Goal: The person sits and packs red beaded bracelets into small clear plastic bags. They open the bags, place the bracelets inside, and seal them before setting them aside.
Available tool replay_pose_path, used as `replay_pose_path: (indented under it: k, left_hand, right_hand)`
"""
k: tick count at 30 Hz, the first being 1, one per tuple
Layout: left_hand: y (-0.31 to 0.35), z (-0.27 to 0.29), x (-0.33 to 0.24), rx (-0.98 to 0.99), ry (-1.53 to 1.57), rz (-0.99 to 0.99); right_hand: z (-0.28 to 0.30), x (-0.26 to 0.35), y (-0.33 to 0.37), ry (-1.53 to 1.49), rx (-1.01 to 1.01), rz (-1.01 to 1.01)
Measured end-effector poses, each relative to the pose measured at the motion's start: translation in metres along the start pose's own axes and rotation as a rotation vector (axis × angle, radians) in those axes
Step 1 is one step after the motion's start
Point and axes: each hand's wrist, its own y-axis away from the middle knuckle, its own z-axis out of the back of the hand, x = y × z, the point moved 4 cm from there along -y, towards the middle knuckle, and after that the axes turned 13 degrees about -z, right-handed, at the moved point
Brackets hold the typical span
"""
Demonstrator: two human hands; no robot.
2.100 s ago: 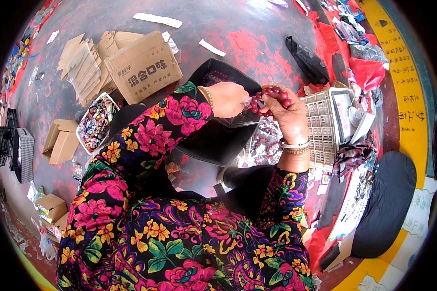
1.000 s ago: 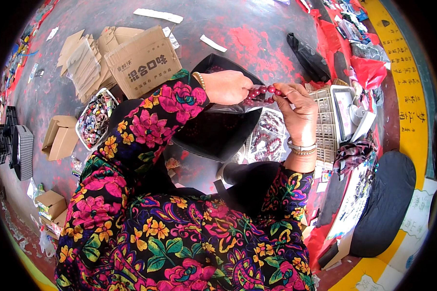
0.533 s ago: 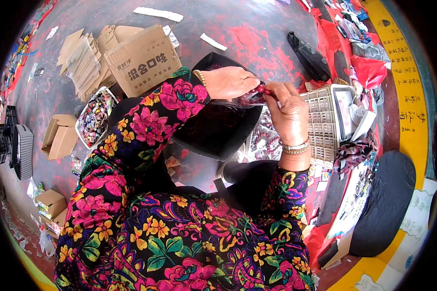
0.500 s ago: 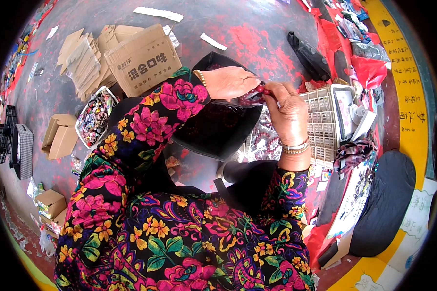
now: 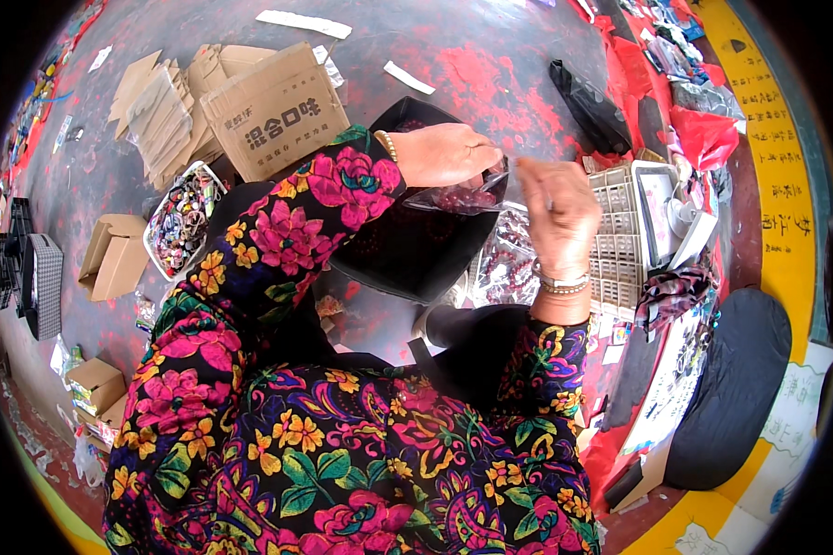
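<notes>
- Beads (image 5: pixel 460 198), one dark red cluster, lie inside one clear plastic bag (image 5: pixel 481 201); their exact number cannot be told through the film.
- The bag hangs above one black bin (image 5: pixel 426 264), towards the bin's right edge.
- Left hand (image 5: pixel 449 155): fingers curled closed on the bag's upper edge.
- Right hand (image 5: pixel 563 208): thumb and fingertips drawn nearly together just beside the bag's right end; blurred, so whether they have hold of the film cannot be told.
- Past the bin's right edge: clear plastic wrapping (image 5: pixel 511 254) with more red beads, then one cream crate (image 5: pixel 617 217).
- Past the bin's left edge, on the floor (image 5: pixel 379 46): one white tray (image 5: pixel 150 254) heaped with small coloured pieces, one large brown carton (image 5: pixel 275 111) against flattened cardboard (image 5: pixel 162 125), one smaller open carton (image 5: pixel 116 259).
- Beyond the bin's far edge: two white strips (image 5: pixel 304 23).
- Half a second ago the right fingertips pinched beads at the bag's mouth; now that cluster shows only within the bag, and the right hand has shifted slightly rightward.
</notes>
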Motion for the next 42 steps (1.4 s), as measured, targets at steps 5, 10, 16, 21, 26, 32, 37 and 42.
replay_pose_path:
  k: [5, 10, 16, 21, 26, 32, 37, 42]
  left_hand:
    - [0.008, 0.019, -0.014, -0.014, 0.164, 0.001]
    - [0.014, 0.037, -0.031, -0.182, 0.4, 0.085]
    - [0.019, 0.055, -0.03, -0.279, 0.704, -0.049]
    - [0.014, 0.052, -0.022, -0.413, 0.808, 0.017]
    - [0.008, 0.03, -0.01, -0.446, 0.989, 0.012]
    - [0.007, 0.008, 0.005, -0.503, 1.145, 0.15]
    - [0.005, 0.019, 0.004, -0.685, 1.221, -0.091]
    - [0.0, 0.017, 0.001, -0.751, 1.292, -0.203]
  right_hand:
    - [0.008, -0.038, 0.0, -0.658, -0.02, -0.553]
    - [-0.017, -0.062, 0.005, -0.844, 0.43, -0.685]
    - [-0.027, -0.057, 0.009, -0.912, 0.596, -0.753]
    - [-0.025, -0.061, 0.009, -0.952, 0.515, -0.864]
    - [-0.02, -0.059, 0.004, -1.166, 0.266, -0.843]
    - [-0.02, -0.063, 0.001, -1.216, 0.217, -0.841]
    - [-0.031, -0.058, 0.004, -1.455, 0.263, -0.856]
    - [-0.039, -0.058, 0.006, -1.282, 0.141, -0.906]
